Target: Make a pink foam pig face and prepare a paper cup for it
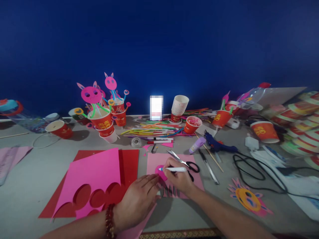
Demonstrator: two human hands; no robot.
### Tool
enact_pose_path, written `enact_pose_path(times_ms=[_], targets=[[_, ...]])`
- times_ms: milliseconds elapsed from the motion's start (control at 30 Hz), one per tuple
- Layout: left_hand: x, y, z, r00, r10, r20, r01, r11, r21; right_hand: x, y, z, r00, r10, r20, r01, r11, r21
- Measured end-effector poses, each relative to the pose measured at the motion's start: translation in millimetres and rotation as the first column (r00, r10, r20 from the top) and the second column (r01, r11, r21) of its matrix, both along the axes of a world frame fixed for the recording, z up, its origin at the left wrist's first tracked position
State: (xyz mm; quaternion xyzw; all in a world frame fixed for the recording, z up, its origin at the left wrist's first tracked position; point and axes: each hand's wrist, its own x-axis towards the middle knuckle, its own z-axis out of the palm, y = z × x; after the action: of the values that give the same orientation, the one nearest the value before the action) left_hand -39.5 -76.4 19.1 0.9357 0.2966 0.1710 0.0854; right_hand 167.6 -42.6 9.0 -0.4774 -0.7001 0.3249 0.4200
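Note:
My right hand grips a white marker pen, its blue tip on a small bright pink paper disc. My left hand lies with fingers stretched out, the fingertips at the disc's lower left edge. Beneath both is a light pink paper sheet with slits cut along its lower part. Scissors with black handles lie partly behind my right hand. To the left, a bright pink sheet with round holes rests over red paper.
Cups with pink paper figures stand back left, near colored pipe cleaners. A blue glue gun, a purple glue stick and a silver pen lie right. Further right are a black cord and a paper sun-like face.

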Motion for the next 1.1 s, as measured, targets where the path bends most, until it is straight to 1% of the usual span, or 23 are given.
enact_pose_path(times_ms=[267,500,600,900,1100], targets=[[1.5,0.3,3.5,1.0,0.011,-0.002,-0.011,1.0,-0.009,1.0,-0.2,0.8,0.999,0.006,0.04,-0.005,1.0,-0.005],[1.3,0.4,6.4,1.0,0.011,0.005,-0.011,1.0,0.006,1.4,-1.4,3.1,1.0,0.015,0.027,-0.014,0.999,-0.034],[1.5,0.5,6.3,1.0,0.005,0.005,-0.005,1.0,0.007,1.3,-1.5,3.6,1.0,0.011,0.023,-0.011,0.999,-0.034],[0.9,-0.1,4.0,1.0,0.023,0.001,-0.023,1.0,0.011,0.7,-1.7,-2.2,1.0,-0.004,-0.008,0.004,1.0,-0.013],[0.4,0.3,3.8,1.0,0.007,0.003,-0.007,1.0,0.007,0.4,-1.9,-1.9,1.0,-0.022,-0.019,0.021,0.999,-0.03]])
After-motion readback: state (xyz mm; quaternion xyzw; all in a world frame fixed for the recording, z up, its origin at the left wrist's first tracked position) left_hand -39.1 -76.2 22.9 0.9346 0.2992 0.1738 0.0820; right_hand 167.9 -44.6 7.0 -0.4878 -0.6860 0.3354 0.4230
